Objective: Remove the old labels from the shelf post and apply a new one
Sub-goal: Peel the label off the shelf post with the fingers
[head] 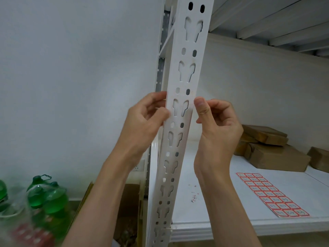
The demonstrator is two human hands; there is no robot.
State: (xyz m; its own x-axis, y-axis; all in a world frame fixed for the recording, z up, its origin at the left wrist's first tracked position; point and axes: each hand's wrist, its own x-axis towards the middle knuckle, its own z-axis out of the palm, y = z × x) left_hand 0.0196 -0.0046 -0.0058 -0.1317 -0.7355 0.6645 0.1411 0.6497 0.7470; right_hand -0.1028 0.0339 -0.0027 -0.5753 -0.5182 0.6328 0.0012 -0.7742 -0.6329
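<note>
At the white perforated metal shelf post [179, 111], the left hand [146, 118] pinches a red-edged label remnant [166, 99] while the right hand [215, 122] curls empty beside it; brittle paper could tear, leaving residue.

post: white slotted shelf post [185, 97], upright
left hand [146, 118]: pinching post's left edge
right hand [215, 122]: thumb on right edge
label sheet [270, 194]: flat on shelf [204, 175]
</note>
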